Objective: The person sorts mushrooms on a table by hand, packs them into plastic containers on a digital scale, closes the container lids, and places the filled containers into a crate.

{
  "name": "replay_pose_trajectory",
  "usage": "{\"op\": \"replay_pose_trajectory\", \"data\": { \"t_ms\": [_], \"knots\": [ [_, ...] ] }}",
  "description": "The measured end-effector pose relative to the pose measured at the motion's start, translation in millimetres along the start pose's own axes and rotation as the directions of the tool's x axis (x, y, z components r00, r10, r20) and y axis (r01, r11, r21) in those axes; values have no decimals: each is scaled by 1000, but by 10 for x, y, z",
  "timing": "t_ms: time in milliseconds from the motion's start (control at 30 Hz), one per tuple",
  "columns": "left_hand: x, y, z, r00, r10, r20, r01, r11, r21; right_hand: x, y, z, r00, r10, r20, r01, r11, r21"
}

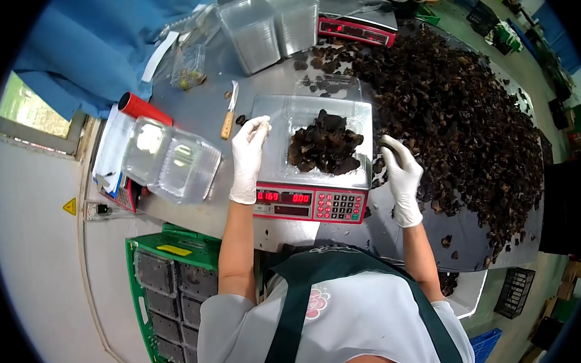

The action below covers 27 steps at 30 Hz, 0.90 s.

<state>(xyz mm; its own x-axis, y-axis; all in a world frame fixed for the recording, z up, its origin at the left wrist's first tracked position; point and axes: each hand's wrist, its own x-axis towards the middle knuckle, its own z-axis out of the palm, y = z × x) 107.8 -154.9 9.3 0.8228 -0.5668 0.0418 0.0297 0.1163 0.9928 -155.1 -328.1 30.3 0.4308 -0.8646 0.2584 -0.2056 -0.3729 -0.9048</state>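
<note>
The left hand (250,144) is pinching narrowly by the scale's (273,163) left edge, the right hand (403,175), grip unclear, is curling near its right edge, mushrooms (324,143) lying between.

The gloved left hand (248,156) is just by a red-fronted scale (313,205) bearing a clear tray (354,124) of dark, ruffled pieces (326,143), the gloved right hand (405,179) near a large dark heap (458,120).

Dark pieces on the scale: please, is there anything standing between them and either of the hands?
Only the edge of the clear tray surrounds the dark pieces; beyond it, nothing visible stands between them and the left hand or the right hand.
</note>
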Motion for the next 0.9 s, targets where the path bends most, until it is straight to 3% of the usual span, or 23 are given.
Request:
{"op": "replay_pose_trajectory", "data": {
  "t_ms": [33, 133, 367, 433, 533, 633, 700, 767, 900],
  "knots": [
    [69, -17, 25, 999, -51, 6, 51, 998, 23, 53, -109, 110, 999, 27, 36, -29, 996, 81],
    [278, -73, 155, 993, -117, 34, 116, 993, 21, 184, -114, 377, 947, -270, 171, 293, 948, -121],
    [746, -101, 401, 969, -233, 80, 215, 959, 186, 151, 115, 183, 997, -12, 74, 24, 987, -161],
    [863, -126, 455, 925, -342, 165, 342, 939, 34, 109, 222, 93, 998, -15, 62, 26, 983, -181],
    [948, -111, 489, 922, -348, 171, 361, 931, -48, 30, 176, -16, 990, 91, 106, -74, 985, -158],
    [900, 56, 500, 958, -235, 162, 264, 945, -193, -41, 120, -27, 987, 129, 97, -124, 991, -55],
    [727, 247, 487, 972, -209, 110, 225, 959, -171, -53, 58, -51, 977, 174, 126, -171, 985, -33],
    [558, 318, 374, 990, -73, 121, 90, 987, -136, -71, 15, -66, 963, 225, 147, -240, 966, 93],
    [40, 310, 131, 955, 161, 251, -214, 956, 199, -93, -49, -121, 963, 200, 178, -226, 965, 136]
  ]
}}
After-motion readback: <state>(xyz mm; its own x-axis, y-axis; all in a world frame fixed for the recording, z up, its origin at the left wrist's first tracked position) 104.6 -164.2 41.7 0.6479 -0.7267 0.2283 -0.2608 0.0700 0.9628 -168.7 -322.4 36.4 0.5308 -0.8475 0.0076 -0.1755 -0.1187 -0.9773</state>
